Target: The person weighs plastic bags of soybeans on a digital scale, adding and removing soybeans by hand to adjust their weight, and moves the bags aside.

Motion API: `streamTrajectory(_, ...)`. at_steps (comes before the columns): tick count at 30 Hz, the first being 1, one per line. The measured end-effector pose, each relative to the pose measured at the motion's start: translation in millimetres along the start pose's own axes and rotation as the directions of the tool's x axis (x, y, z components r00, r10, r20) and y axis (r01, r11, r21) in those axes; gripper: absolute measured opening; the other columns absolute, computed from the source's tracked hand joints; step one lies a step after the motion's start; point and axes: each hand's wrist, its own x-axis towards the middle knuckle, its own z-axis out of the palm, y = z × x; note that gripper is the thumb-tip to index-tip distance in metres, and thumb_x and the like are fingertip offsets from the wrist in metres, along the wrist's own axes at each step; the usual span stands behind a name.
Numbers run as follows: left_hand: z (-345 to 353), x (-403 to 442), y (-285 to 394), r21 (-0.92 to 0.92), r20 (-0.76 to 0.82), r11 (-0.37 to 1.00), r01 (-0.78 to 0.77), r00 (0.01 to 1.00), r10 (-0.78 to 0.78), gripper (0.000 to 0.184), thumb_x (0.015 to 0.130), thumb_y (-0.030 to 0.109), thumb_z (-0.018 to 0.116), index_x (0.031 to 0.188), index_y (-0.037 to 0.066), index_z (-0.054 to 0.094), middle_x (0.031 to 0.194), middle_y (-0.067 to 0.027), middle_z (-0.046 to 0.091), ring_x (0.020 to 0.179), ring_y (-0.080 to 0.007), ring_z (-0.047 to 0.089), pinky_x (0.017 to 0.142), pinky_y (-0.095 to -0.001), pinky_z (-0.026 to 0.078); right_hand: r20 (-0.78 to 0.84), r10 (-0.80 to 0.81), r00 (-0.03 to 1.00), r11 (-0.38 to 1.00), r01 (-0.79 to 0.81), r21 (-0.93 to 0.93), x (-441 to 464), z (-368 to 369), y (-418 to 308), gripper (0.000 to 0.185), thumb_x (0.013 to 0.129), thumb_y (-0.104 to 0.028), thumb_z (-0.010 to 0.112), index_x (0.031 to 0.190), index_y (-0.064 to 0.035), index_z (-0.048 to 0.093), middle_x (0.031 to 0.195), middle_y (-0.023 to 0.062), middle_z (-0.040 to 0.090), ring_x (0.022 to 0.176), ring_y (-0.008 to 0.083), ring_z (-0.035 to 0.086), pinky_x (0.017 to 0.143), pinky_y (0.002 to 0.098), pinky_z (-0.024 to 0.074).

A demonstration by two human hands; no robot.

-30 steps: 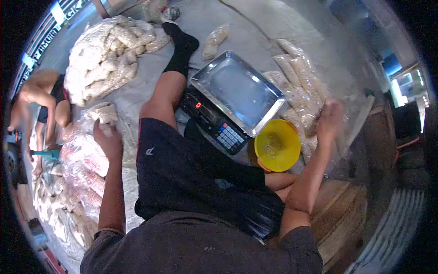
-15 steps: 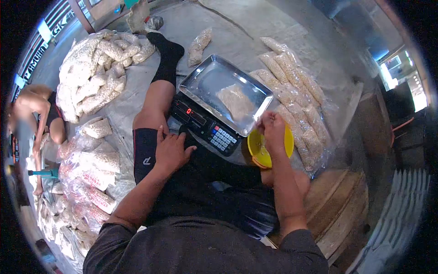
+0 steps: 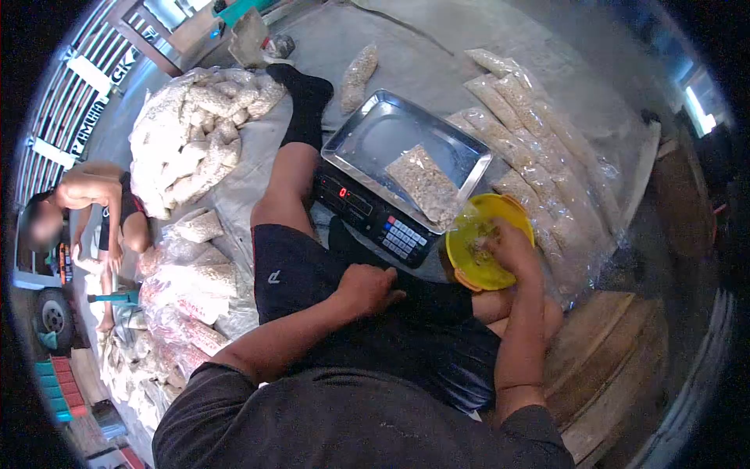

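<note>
My right hand [image 3: 512,252] is down inside a yellow bowl [image 3: 522,209], its fingers curled among small pieces that I cannot make out. Over my lap, my left hand [image 3: 369,291] has its fingers folded in, with nothing visible in them. Between my legs stands a digital scale [image 3: 367,207] with a red 0 on its display and a shiny metal tray [image 3: 367,117] on top. A clear plastic bag of pale, small pieces [image 3: 426,186] lies on the tray, its lower end at the rim nearest the bowl.
Filled clear bags [image 3: 539,156] lie in rows at the right, and one single bag [image 3: 359,76] lies beyond the tray. A large heap of filled bags [image 3: 195,129] is at the left. Nearer are printed plastic bags [image 3: 191,293]. Another person [image 3: 98,191] bends over at far left.
My right hand has gone from above the bowl's rim down into it. My left hand has moved right and its spread fingers have folded. The bag's end has shifted toward the bowl.
</note>
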Motion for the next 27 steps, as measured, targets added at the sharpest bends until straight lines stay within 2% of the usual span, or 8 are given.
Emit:
streamTrajectory(3, -4.8, 6.6, 1.9, -0.007, 0.013, 0.999, 0.036, 0.999, -0.036, 0.043, 0.096, 0.048, 0.059, 0.108, 0.006, 0.061, 0.086, -0.0184, 0.072, 0.083, -0.0386, 0.071, 0.069, -0.0512, 0.054, 0.151, -0.108, 0.983, 0.972, 0.073, 0.224, 7.1, 15.9, 1.7, 0.055, 0.090, -0.034, 0.071, 0.132, -0.0011, 0.057, 0.118, 0.0249, 0.068, 0.110, 0.0407, 0.065, 0.095, 0.0472, 0.0513)
streamTrajectory(6, -3.7, 8.9, 6.5, 0.018, -0.003, 0.998, 0.061, 0.998, -0.061, 0.044, 0.096, 0.048, 0.059, 0.107, 0.006, 0.061, 0.084, -0.0180, 0.072, 0.080, -0.0376, 0.071, 0.066, -0.0508, 0.055, 0.218, 0.000, 0.976, 0.983, -0.041, 0.179, 6.2, -4.8, -33.2, 0.059, 0.091, -0.036, 0.072, 0.136, -0.0006, 0.057, 0.122, 0.0235, 0.067, 0.114, 0.0379, 0.065, 0.101, 0.0426, 0.0487)
streamTrajectory(10, 0.7, 7.9, 8.5, 0.053, -0.039, 0.995, 0.079, 0.996, -0.077, 0.044, 0.095, 0.049, 0.061, 0.101, 0.006, 0.062, 0.082, -0.0174, 0.072, 0.076, -0.0369, 0.071, 0.064, -0.0488, 0.055, 0.131, -0.064, 0.989, 0.987, 0.043, 0.155, 6.7, 9.1, -12.2, 0.059, 0.091, -0.036, 0.072, 0.135, 0.0005, 0.057, 0.120, 0.0240, 0.068, 0.112, 0.0385, 0.066, 0.099, 0.0433, 0.0498)
streamTrajectory(14, 16.6, 14.4, 9.8, -0.085, -0.258, 0.990, -0.113, 0.962, 0.087, 0.037, 0.093, 0.047, 0.064, 0.098, 0.009, 0.063, 0.079, -0.0160, 0.067, 0.073, -0.0384, 0.067, 0.063, -0.0507, 0.053, 0.126, -0.052, 0.991, 0.991, 0.035, 0.130, 4.6, 8.1, -3.5, 0.057, 0.091, -0.040, 0.070, 0.131, 0.0000, 0.060, 0.117, 0.0245, 0.069, 0.110, 0.0394, 0.066, 0.096, 0.0450, 0.0512)
streamTrajectory(16, 22.0, 27.1, 23.5, -0.144, -0.428, 0.924, -0.355, 0.864, 0.266, 0.031, 0.092, 0.040, 0.068, 0.095, 0.009, 0.063, 0.078, -0.0133, 0.064, 0.071, -0.0374, 0.065, 0.061, -0.0500, 0.052, 0.102, -0.069, 0.992, 0.981, 0.049, 0.189, 4.1, 4.9, -4.8, 0.055, 0.091, -0.042, 0.069, 0.127, -0.0006, 0.062, 0.114, 0.0237, 0.070, 0.108, 0.0393, 0.067, 0.094, 0.0452, 0.0525)
streamTrajectory(18, 1.6, 37.9, 52.7, -0.099, -0.590, 0.923, -0.372, 0.769, 0.246, 0.026, 0.089, 0.033, 0.070, 0.094, 0.008, 0.062, 0.079, -0.0115, 0.061, 0.074, -0.0362, 0.063, 0.065, -0.0494, 0.051, 0.084, -0.078, 0.993, 0.949, 0.048, 0.313, 5.7, -3.6, -19.1, 0.051, 0.091, -0.042, 0.069, 0.123, -0.0013, 0.064, 0.111, 0.0219, 0.071, 0.104, 0.0382, 0.069, 0.091, 0.0442, 0.0539)
streamTrajectory(22, -33.2, 87.1, 76.0, 0.045, -0.849, 0.982, -0.184, 0.511, 0.135, 0.021, 0.085, 0.023, 0.069, 0.093, 0.006, 0.060, 0.085, -0.0112, 0.061, 0.085, -0.0347, 0.062, 0.076, -0.0486, 0.049, -0.164, -0.068, 0.984, 0.870, 0.139, 0.473, 23.8, 23.5, -24.6, 0.042, 0.091, -0.038, 0.070, 0.114, -0.0032, 0.068, 0.103, 0.0191, 0.073, 0.095, 0.0353, 0.071, 0.085, 0.0423, 0.0554)
streamTrajectory(27, -35.4, 119.2, 60.3, -0.005, -0.778, 0.998, -0.070, 0.627, 0.040, 0.014, 0.083, 0.015, 0.065, 0.092, 0.006, 0.060, 0.089, -0.0146, 0.064, 0.086, -0.0356, 0.064, 0.076, -0.0493, 0.049, -0.254, -0.036, 0.967, 0.796, 0.181, 0.578, 41.2, 46.7, -22.8, 0.030, 0.091, -0.029, 0.072, 0.108, -0.0040, 0.068, 0.097, 0.0194, 0.072, 0.090, 0.0353, 0.071, 0.081, 0.0423, 0.0551)
